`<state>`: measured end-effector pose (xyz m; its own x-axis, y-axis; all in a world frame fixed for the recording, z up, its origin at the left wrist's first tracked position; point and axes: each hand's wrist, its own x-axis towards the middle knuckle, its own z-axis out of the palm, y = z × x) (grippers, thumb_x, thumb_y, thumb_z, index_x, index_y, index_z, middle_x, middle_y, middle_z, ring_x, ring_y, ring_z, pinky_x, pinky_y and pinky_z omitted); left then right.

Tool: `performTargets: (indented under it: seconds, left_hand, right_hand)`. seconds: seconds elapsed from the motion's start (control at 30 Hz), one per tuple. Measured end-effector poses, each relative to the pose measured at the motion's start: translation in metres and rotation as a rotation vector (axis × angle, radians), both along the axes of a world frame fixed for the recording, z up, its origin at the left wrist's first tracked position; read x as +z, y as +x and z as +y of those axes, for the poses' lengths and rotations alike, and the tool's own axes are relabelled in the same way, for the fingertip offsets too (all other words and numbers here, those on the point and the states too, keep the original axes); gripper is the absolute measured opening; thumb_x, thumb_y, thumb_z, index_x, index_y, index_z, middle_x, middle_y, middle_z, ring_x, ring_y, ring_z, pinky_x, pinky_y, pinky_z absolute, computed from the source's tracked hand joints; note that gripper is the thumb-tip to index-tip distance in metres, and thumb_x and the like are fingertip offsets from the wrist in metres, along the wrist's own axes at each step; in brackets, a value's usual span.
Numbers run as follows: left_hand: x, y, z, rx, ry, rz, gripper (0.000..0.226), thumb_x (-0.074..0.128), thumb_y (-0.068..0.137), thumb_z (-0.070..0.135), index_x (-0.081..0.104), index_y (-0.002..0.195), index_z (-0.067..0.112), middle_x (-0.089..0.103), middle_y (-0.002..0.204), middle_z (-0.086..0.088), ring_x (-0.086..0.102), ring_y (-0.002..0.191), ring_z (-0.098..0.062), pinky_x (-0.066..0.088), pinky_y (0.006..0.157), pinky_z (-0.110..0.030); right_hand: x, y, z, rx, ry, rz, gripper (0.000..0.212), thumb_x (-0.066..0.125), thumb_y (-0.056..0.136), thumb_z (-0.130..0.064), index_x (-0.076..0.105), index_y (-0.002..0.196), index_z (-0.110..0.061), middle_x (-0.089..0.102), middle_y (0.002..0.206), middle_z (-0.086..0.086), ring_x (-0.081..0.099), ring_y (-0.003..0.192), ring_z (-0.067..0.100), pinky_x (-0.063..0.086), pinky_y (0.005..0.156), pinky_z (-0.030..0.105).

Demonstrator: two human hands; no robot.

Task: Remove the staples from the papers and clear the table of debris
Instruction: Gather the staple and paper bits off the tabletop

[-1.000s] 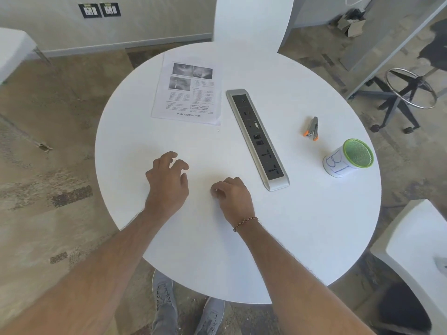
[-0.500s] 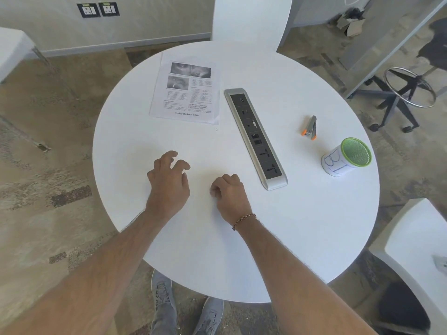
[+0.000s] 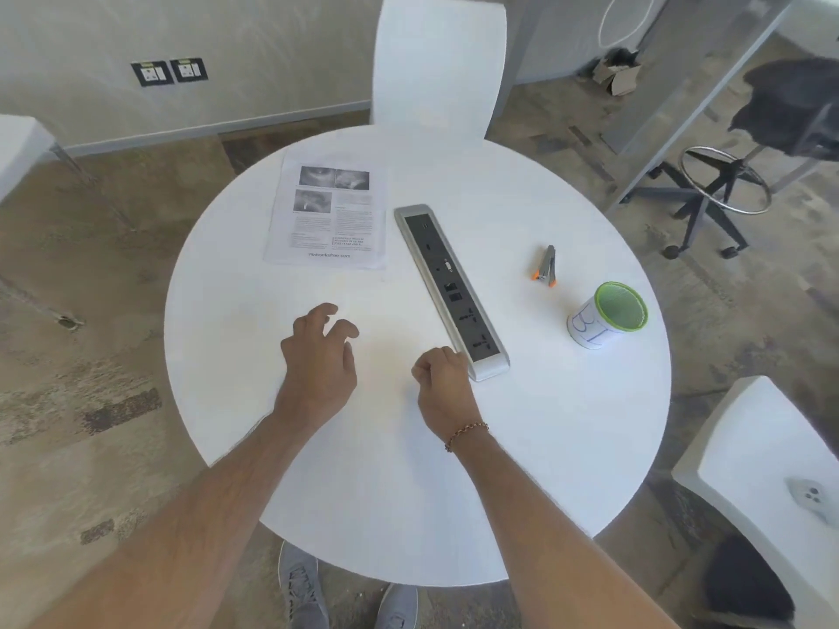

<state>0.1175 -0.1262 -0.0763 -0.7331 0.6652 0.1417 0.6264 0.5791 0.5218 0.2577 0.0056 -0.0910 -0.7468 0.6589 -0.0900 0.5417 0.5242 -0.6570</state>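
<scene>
Printed papers with photos and text lie flat at the far left of the round white table. A small grey and orange staple remover rests on the right side, apart from both hands. My left hand hovers over the table's middle with fingers curled and spread, holding nothing. My right hand sits beside it in a loose fist, with pinched fingertips; whether anything tiny is pinched I cannot tell. A green-rimmed mesh cup with a white paper label stands at the right.
A long silver and black power strip runs diagonally across the table's middle, just right of my right hand. White chairs stand at the far side and near right. A black office stool base is on the floor beyond the table.
My right hand has drawn slightly toward the end of the power strip. My left hand's fingers have opened a little. The camera has shifted a bit.
</scene>
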Motion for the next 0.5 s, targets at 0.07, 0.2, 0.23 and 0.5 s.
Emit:
performTargets:
  seconds: [0.07, 0.2, 0.23, 0.5]
  left_hand:
    - [0.015, 0.0, 0.013, -0.009, 0.018, -0.019, 0.025, 0.061, 0.087, -0.001, 0.068, 0.105, 0.015, 0.054, 0.137, -0.011, 0.052, 0.121, -0.038, 0.041, 0.087, -0.049]
    - [0.033, 0.007, 0.039, -0.062, 0.031, -0.032, 0.023, 0.066, 0.085, 0.001, 0.07, 0.102, 0.016, 0.059, 0.131, -0.01, 0.054, 0.117, -0.039, 0.044, 0.084, -0.049]
    - [0.039, 0.008, 0.047, -0.083, 0.034, -0.023, 0.022, 0.065, 0.085, 0.003, 0.07, 0.101, 0.016, 0.061, 0.129, -0.01, 0.056, 0.115, -0.039, 0.045, 0.082, -0.048]
    - [0.087, 0.012, 0.122, -0.273, 0.059, 0.082, 0.011, 0.062, 0.089, 0.017, 0.071, 0.096, 0.015, 0.064, 0.12, -0.008, 0.06, 0.105, -0.037, 0.048, 0.078, -0.048]
  right_hand:
    - [0.019, 0.004, 0.01, -0.033, 0.003, 0.005, 0.03, 0.039, 0.086, 0.01, 0.046, 0.081, -0.018, 0.052, 0.092, 0.0, 0.04, 0.094, 0.023, 0.035, 0.08, 0.027]
    - [0.048, 0.005, 0.025, -0.087, 0.016, -0.009, 0.029, 0.039, 0.086, 0.009, 0.046, 0.081, -0.019, 0.051, 0.092, 0.0, 0.04, 0.095, 0.023, 0.031, 0.078, 0.024]
    - [0.055, 0.005, 0.029, -0.103, 0.037, -0.013, 0.029, 0.04, 0.085, 0.009, 0.047, 0.081, -0.019, 0.051, 0.092, 0.0, 0.04, 0.094, 0.023, 0.032, 0.078, 0.026]
    - [0.106, 0.014, 0.073, -0.282, 0.141, -0.081, 0.028, 0.043, 0.075, 0.014, 0.058, 0.087, -0.007, 0.058, 0.093, 0.01, 0.041, 0.085, 0.026, 0.038, 0.083, 0.036]
